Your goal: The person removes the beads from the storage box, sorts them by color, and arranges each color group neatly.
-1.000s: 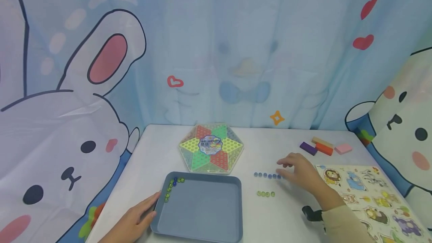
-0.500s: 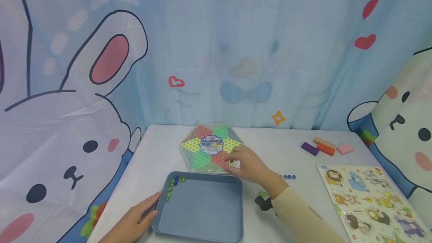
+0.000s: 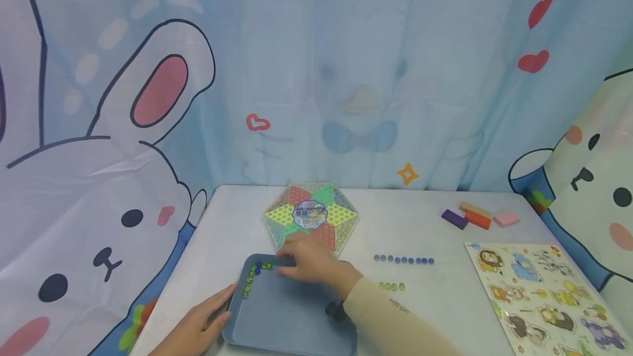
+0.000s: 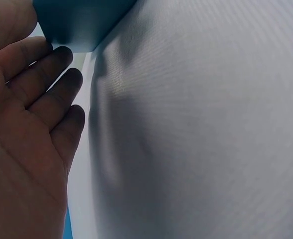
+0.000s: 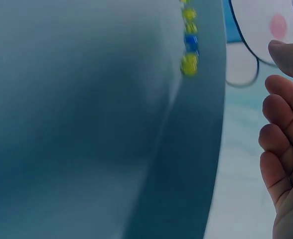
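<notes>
My right hand (image 3: pixel 311 260) reaches over the back edge of a blue-grey tray (image 3: pixel 287 317). Thumb and fingers point left towards the marbles, loosely bent, and nothing shows between them in the right wrist view. Along the tray's back left corner lie several green marbles (image 3: pixel 246 288) with a blue marble (image 3: pixel 258 269) among them. My left hand (image 3: pixel 200 320) rests against the tray's left wall, its fingers extended; in the left wrist view the fingertips (image 4: pixel 74 77) are right at the tray's side.
Behind the tray lies a hexagonal Chinese checkers board (image 3: pixel 341 214), partly covered by my right hand. Right of the tray are a row of blue marbles (image 3: pixel 404 260) and a shorter row of green marbles (image 3: pixel 393 287). Coloured blocks (image 3: pixel 477 219) and an animal puzzle board (image 3: pixel 539 290) lie farther right.
My right hand has moved left from the blue marble row, past the checkers board's front right side, to over the tray. The blue row is uncovered. My left hand stays at the tray.
</notes>
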`<state>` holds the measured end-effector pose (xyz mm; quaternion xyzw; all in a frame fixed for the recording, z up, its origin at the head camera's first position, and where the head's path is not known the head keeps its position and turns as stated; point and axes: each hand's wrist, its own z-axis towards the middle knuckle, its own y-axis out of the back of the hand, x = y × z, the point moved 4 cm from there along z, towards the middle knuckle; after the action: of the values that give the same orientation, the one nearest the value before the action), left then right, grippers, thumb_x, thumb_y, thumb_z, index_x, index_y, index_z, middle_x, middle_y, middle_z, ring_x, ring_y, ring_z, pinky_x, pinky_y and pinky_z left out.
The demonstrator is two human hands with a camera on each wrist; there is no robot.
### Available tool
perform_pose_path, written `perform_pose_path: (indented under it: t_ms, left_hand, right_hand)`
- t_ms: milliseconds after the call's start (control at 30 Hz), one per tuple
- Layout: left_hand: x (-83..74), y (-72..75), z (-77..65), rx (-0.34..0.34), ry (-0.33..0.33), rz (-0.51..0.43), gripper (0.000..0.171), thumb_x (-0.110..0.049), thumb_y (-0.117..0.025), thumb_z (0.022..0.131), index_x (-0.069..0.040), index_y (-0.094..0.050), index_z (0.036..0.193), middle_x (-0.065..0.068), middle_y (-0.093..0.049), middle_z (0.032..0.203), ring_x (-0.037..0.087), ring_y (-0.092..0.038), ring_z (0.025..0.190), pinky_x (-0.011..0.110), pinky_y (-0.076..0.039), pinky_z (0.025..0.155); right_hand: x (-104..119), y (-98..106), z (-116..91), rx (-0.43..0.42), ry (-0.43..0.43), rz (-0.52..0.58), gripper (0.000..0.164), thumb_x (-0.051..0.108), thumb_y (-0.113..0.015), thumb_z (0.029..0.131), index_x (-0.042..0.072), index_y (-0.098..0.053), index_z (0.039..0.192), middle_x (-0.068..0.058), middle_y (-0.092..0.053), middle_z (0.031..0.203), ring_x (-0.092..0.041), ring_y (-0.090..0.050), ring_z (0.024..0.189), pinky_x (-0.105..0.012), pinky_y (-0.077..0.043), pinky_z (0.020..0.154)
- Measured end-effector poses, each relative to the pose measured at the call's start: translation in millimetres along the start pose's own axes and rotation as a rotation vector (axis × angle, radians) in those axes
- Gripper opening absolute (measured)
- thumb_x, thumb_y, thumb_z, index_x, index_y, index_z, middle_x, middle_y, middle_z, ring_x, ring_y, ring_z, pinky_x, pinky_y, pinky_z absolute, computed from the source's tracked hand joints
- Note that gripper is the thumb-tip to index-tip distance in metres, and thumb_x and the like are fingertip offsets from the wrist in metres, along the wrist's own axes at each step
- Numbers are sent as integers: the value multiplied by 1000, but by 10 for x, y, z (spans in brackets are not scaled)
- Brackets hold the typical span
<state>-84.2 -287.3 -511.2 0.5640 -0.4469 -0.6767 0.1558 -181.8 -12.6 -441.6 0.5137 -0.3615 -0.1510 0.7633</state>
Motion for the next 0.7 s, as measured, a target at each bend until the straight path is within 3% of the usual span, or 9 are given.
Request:
perform_pose_path:
  t_ms: [267,400,700]
  left_hand:
    - [39,-24,11,66,50,-63,63,-50,-48,109,-23,-34,165,5,-43,167,33,-46,150,25,-50,114]
    - [35,-24,14,105,76,-99,65,-52,-48,109,-25,-32,165,6,-41,168,34,-43,151,20,-48,114]
    - [41,-2,14,71,48,-50,62,-49,-48,110,-22,-34,165,7,-44,166,29,-45,150,23,-48,114]
  right_hand:
    - [244,-359,173,6,102,-36,26,39,-84,89,21,-83,107,9,-69,91,1,-55,83,-9,-46,75]
    - [326,-514,224,36,107,-42,26,39,-84,88,23,-83,108,10,-70,91,3,-51,82,-8,-43,72]
    - [453,-668,291,53,81,-9,25,39,-85,88,23,-82,107,12,-66,90,3,-45,81,-8,-40,70]
